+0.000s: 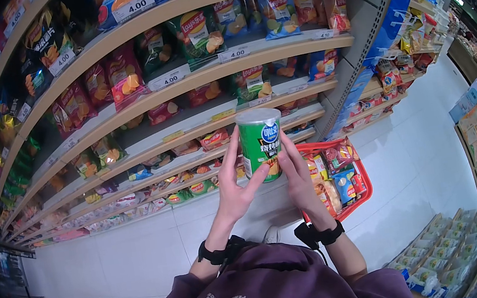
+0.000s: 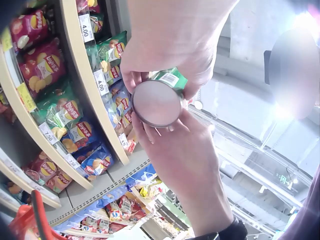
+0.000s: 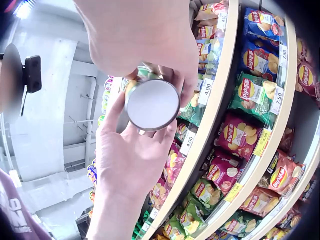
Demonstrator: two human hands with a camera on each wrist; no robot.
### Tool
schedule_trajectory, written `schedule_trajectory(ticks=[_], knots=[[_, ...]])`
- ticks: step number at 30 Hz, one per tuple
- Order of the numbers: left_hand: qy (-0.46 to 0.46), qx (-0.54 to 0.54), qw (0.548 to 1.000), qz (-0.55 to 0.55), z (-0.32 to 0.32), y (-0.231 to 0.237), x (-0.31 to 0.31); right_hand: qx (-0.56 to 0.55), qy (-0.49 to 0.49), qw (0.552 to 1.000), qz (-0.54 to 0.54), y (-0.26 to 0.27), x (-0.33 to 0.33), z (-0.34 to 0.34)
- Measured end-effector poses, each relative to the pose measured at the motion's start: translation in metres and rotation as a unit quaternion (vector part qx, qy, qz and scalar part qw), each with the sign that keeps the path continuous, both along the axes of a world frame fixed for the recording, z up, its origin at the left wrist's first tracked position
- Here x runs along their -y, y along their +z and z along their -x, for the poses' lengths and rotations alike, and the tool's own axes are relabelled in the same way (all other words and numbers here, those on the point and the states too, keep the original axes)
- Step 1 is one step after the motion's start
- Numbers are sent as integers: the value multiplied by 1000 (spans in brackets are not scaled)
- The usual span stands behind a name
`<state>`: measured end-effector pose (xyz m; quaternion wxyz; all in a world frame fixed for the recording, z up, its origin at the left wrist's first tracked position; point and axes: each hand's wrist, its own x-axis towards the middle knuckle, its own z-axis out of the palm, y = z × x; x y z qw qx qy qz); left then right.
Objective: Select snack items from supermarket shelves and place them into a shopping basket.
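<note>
Both hands hold a green chip can (image 1: 260, 143) upright in front of the shelves, its printed label turned toward the head camera. My left hand (image 1: 235, 188) grips the can's left side, thumb lying across the lower front. From the other side, my right hand (image 1: 299, 180) wraps its fingers along the right edge. Seen from below in the left wrist view, the can's round base (image 2: 157, 104) sits between both hands. The right wrist view shows the same pale base (image 3: 152, 105), with fingers curled round the wall.
Shelves (image 1: 192, 73) of chip bags with price tags rise ahead and to the left. A red shopping basket (image 1: 367, 185) holding several snack packs stands below, right of the hands. Low stacks of packaged goods (image 1: 450, 247) stand at lower right, beside the pale tiled floor (image 1: 138, 252).
</note>
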<state>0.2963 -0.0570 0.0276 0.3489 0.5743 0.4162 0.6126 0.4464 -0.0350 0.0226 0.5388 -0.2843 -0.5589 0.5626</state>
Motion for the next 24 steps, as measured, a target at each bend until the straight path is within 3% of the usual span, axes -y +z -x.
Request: schedule_trajectory(ticks=[2,5,11,20,22,24], knots=[[53,-87,994,-49,4,-12,-4,41,-21,999,-19,-7,-1,-3],[38,-109,993,-26,9,-15,-4,54,-34,997,-46,-11,-1,-5],[58,-62,996,-37,5,-11,-5,58,-27,996,-64,-7,0,-5],[56,-98,992,-53,9,-12,-5,87,-37,991,-94,-3,1,-6],[66,-153,982,-85,9,-1,-2,111,-46,985,-121,-1,3,-5],[69,-213,969,-107,8,7,3,73,-38,994,-70,-3,1,-3]])
